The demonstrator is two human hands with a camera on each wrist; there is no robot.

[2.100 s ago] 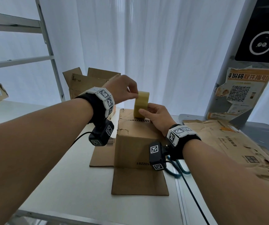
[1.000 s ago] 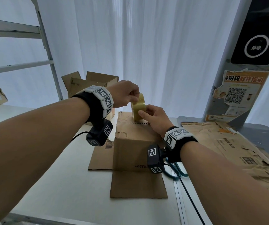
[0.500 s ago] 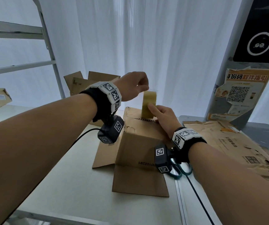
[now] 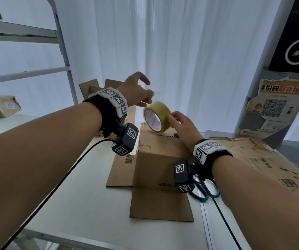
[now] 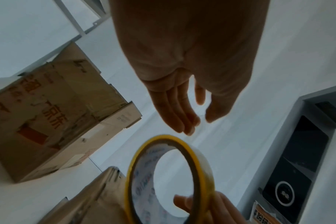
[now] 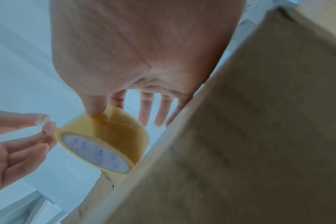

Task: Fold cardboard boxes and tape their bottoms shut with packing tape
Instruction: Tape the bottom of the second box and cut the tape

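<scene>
A yellow packing tape roll [image 4: 156,117] stands tilted on the far top edge of a brown cardboard box [image 4: 156,165], its white core facing me. My right hand [image 4: 181,123] pinches the roll [image 6: 109,136], thumb on its outer band and fingers behind it. My left hand [image 4: 138,92] hovers just above and left of the roll with fingers loosely spread, holding nothing. In the left wrist view the left fingers [image 5: 182,106] are straight above the roll [image 5: 144,181]. The box stands with its lower flaps splayed on the table.
Teal-handled scissors [image 4: 206,192] lie under my right wrist. Flattened cardboard [image 4: 271,159] is piled at the right. An open box [image 5: 58,113] stands behind at the left. A metal shelf [image 4: 64,51] is at left, a kiosk with a QR poster [image 4: 275,109] at right.
The left hand has come off the tape roll and lifted with fingers spread. The right hand has turned the roll from edge-on so that its core faces me.
</scene>
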